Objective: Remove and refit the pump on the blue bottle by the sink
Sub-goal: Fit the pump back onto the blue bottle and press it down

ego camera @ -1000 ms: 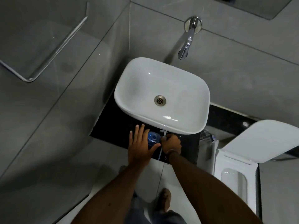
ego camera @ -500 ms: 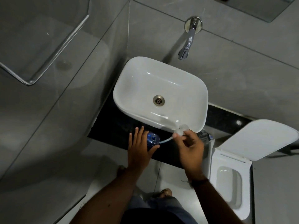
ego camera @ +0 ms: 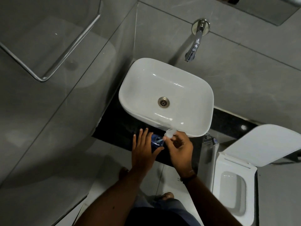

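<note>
Left hand (ego camera: 143,152) spread against blue bottle (ego camera: 155,142); right hand (ego camera: 180,148) pinches pump (ego camera: 170,133), tube (ego camera: 160,139) at neck. Risk: sideways pull topples bottle.

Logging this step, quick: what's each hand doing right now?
Left hand: open, straight fingers against the blue bottle.
Right hand: pinching the pump, tube reaching the bottle's mouth.

bare forearms (ego camera: 114,201); wristband (ego camera: 187,175); blue trousers (ego camera: 164,207)

To your right stands a white toilet (ego camera: 234,191) with its lid (ego camera: 260,144) raised. A chrome tap (ego camera: 194,44) juts from the grey tiled wall (ego camera: 244,70). A glass shelf (ego camera: 48,46) hangs at upper left.
</note>
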`<state>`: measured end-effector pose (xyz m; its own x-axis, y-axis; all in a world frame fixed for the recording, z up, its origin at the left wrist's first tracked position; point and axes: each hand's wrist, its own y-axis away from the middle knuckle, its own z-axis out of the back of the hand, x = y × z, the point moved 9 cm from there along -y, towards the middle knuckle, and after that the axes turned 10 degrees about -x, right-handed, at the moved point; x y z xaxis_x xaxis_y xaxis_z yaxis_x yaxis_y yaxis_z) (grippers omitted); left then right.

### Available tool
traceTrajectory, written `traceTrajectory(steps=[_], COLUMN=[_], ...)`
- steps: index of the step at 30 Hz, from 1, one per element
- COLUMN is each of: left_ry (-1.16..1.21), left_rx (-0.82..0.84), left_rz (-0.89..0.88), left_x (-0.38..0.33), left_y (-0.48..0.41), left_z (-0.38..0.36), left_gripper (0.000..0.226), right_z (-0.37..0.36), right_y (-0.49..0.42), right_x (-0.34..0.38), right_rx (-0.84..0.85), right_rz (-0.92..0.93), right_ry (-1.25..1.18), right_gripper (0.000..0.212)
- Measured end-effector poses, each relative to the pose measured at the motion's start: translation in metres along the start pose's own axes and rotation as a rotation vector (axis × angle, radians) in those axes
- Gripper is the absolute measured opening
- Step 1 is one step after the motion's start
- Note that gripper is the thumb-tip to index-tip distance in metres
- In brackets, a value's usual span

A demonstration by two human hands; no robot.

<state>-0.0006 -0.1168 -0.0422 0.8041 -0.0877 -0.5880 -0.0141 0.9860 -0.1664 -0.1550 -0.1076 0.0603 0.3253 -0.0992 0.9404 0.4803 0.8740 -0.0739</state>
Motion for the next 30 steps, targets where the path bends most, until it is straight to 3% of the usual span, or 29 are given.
traceTrajectory(steps=[8, 15, 18, 20, 22, 23, 25, 26, 28, 30], left_ry=[-0.018, -0.013, 0.013, 0.021, 0.01, 0.008, 0.017, 0.023, 0.027, 0.037], left_rx=[-0.018, -0.013, -0.024, -0.018, -0.02, -0.025, -0.024, -0.021, -0.015, -0.021], left_rz=[-0.045, -0.045, -0.028, -0.012, -0.025, -0.032, -0.031, -0.025, -0.018, -0.017], left_x=[-0.003, -0.003, -0.004, -0.004, -0.004, -0.005, -0.004, -0.005, -0.005, -0.004], left_y=[0.002, 0.002, 0.002, 0.002, 0.003, 0.003, 0.001, 0.0, 0.0, 0.001], left_z=[0.0, 0.0, 0.004, 0.005, 0.004, 0.004, 0.005, 0.006, 0.006, 0.006], left_gripper=[0.084, 0.073, 0.077, 0.074, 0.063, 0.059, 0.061, 0.066, 0.069, 0.066], right_z=[-0.035, -0.029, -0.011, -0.016, -0.028, -0.03, -0.025, -0.019, -0.016, -0.027], right_y=[0.008, 0.006, 0.0, 0.005, 0.011, 0.01, 0.005, 0.002, -0.001, 0.003], right_x=[-0.03, -0.033, -0.033, -0.034, -0.039, -0.041, -0.041, -0.04, -0.043, -0.043], right_rx=[0.188, 0.143, 0.045, 0.127, 0.257, 0.267, 0.17, 0.112, 0.118, 0.264], right_rz=[0.094, 0.093, 0.067, 0.062, 0.025, 0.025, 0.021, 0.008, -0.015, 0.0], right_ry=[0.294, 0.42, 0.446, 0.43, 0.409, 0.412, 0.391, 0.374, 0.35, 0.369], right_gripper=[0.035, 0.021, 0.045, 0.05, 0.076, 0.073, 0.043, 0.037, 0.039, 0.059])
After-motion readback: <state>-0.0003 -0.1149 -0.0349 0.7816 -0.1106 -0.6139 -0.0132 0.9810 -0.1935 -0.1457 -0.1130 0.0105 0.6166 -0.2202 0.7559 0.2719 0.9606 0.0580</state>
